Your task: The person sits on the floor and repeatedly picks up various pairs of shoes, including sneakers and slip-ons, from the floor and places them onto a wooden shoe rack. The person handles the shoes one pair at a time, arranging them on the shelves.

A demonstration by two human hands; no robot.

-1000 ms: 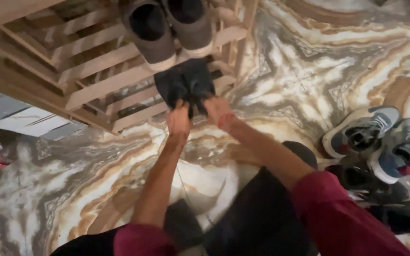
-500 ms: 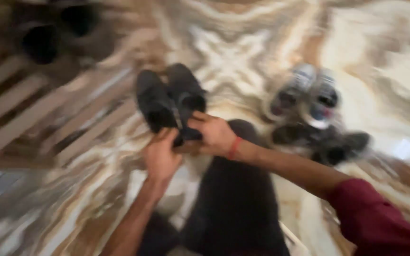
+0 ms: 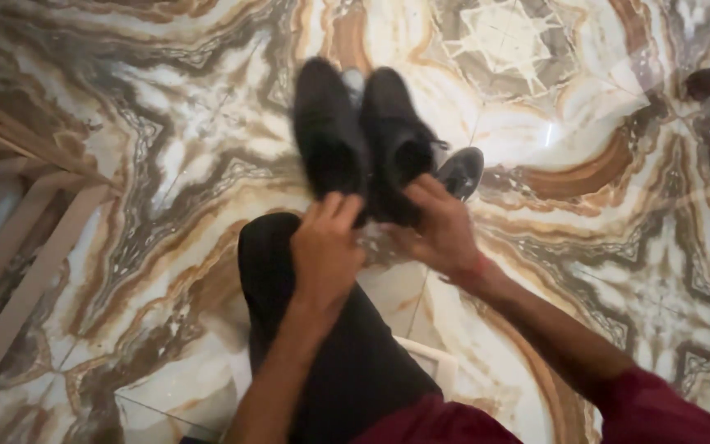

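Together gripping a pair of black shoes [image 3: 363, 140] by the heels, left hand [image 3: 326, 251] and right hand [image 3: 441, 226] closed on them, above marbled floor [image 3: 166, 148], beside wooden rack [image 3: 18, 238].

Polished marble floor [image 3: 618, 271] — swirled brown, cream and grey veins — with a wooden rack [image 3: 18, 247] standing at its left edge.

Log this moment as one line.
left hand: holds left black shoe | right hand: holds right black shoe | shoes: side by side, above marble floor | wooden rack: left edge
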